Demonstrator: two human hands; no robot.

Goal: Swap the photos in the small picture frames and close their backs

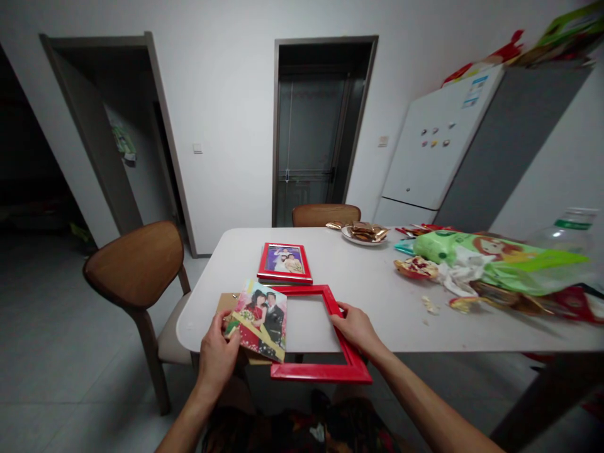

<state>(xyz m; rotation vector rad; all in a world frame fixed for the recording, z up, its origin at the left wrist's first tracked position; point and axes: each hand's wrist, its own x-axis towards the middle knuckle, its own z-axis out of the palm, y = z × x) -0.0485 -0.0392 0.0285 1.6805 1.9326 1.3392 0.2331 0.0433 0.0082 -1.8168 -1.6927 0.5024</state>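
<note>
In my left hand (219,349) is a photograph (262,318) of a couple, one in a red dress and one in a dark suit, gripped at its left edge. A brown backing board (227,302) lies partly beneath the photograph. My right hand (357,328) is closed around the right side of a red picture frame (321,374), which has no picture inside and juts over the table's near edge. The photograph covers the frame's left side. Just beyond lies another red-framed picture (285,262), flat on the white table (363,277).
Gold-wrapped packets (365,231) rest on a plate (352,237) at the back. Towards the right are an opened pomegranate (417,268), crumpled tissue (460,275), a green plastic package (514,255) and a clear bottle (569,236). Wooden chairs (136,261) stand left and behind.
</note>
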